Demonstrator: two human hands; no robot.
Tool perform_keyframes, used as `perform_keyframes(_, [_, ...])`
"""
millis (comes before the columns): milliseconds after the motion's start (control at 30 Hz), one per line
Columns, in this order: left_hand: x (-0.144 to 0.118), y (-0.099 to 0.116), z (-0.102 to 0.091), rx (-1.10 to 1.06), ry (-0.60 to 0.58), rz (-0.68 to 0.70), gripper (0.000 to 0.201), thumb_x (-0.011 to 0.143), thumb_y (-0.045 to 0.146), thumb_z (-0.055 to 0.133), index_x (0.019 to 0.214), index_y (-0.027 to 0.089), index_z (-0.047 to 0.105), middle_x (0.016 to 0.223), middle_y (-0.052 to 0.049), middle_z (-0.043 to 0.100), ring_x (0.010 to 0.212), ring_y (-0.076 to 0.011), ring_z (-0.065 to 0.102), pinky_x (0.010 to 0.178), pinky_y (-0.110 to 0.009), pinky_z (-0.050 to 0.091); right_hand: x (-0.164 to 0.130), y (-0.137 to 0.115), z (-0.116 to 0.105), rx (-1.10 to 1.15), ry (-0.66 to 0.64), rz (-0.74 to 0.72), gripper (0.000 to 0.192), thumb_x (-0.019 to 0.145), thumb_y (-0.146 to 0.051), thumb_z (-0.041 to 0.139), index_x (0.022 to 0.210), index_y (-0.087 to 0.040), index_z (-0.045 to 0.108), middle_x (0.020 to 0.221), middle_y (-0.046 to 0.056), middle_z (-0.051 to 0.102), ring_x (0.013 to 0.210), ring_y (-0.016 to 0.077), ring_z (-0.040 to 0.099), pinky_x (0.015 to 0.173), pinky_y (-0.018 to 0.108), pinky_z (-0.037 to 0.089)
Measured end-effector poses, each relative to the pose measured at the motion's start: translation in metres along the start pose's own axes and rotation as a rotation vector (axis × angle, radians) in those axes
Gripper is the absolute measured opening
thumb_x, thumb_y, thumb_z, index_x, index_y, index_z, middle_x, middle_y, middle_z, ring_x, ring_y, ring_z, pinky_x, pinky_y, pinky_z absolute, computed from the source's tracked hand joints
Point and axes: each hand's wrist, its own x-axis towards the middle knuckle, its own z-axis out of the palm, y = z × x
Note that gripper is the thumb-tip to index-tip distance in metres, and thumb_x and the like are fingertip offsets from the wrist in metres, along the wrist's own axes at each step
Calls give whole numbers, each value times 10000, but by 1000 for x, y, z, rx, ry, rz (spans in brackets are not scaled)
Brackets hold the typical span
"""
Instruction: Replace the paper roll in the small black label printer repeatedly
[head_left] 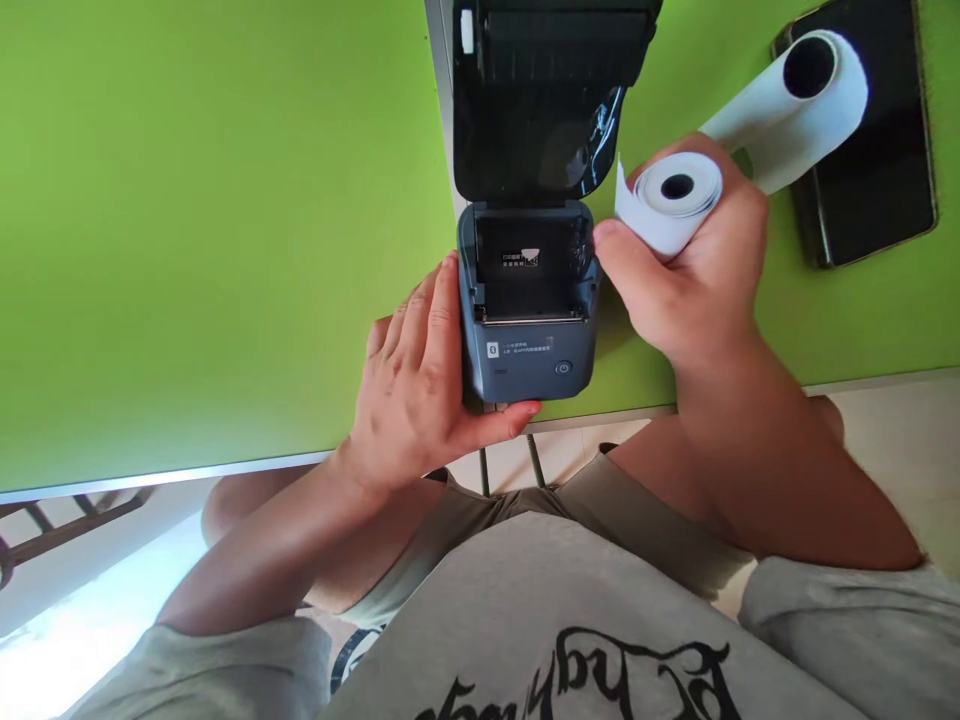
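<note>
A small dark grey thermal printer (529,365) sits at the front edge of the green table, its black lid (536,120) swung up and back. The paper compartment is bare inside, with a small printed label on its wall. My left hand (416,375) grips the printer, fingers along its left side and thumb at its front. Just right of the compartment, my right hand (697,270) is closed around a small white paper roll (667,215). One end of the roll faces up, and a loose paper edge sticks out at its left.
A larger white paper roll (780,110) with a wide black core lies partly unrolled at the upper right. Beneath its end is a black phone (892,150). The green tabletop (187,220) ends at a pale front edge close to my lap.
</note>
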Motion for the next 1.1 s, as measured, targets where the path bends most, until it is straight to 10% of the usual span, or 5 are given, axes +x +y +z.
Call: perform_keyframes(1100, [0,3,-2,-2,-75,-56,1257,757,997,369,1665,179,71,1616,-212,436,1467,-408,484,1093,-555,475,-1,-10,-2,-32,-19,34,185,757,-261,620,809,-205,451,765,-9,517,736,106,458,728,284,378])
